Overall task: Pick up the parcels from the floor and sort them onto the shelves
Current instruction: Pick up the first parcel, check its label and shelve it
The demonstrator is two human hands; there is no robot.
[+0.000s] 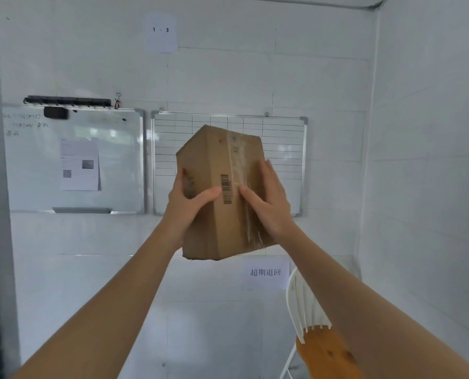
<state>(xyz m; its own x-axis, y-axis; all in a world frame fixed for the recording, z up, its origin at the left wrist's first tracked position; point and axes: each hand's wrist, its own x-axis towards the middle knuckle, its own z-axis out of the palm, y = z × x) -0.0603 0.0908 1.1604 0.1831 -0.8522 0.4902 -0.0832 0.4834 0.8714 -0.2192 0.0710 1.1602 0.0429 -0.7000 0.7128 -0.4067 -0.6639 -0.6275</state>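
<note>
Box: a brown cardboard parcel [222,192], taped along one face, with a barcode label near its middle. It is held up in the air, tilted, one corner pointing toward the camera.
Box position: in front of the grid board [229,162], covering its lower middle part; well clear of the floor, touching nothing but the hands.
Left hand [185,206]: grip closed around the box's left face, thumb lying across the front near the barcode, fingers wrapped out of sight behind.
Right hand [266,199]: grip closed on the box's right side over the tape, thumb on the front, fingers spread flat along the side.
Left of the box: a whiteboard [74,160] with faint writing, an eraser and a printed sheet stuck on it.
Above the box: a paper sign [161,31] on the wall reading "1 - 3".
Below the box, to the right: a paper notice [266,272] with printed characters, and a white chair [307,310] with a wooden seat.
Shelves: none in view; only tiled wall behind the box.
Floor: not in view, so I cannot tell how many parcels remain there.
Done so far: this one box is lifted and in both hands.
Step in hand: likely turning the box to read its label or carrying it toward its place.
Left to do: find the right shelf, set this box on it, then go back for any others. By this view the task looks no more than partway through.
</note>
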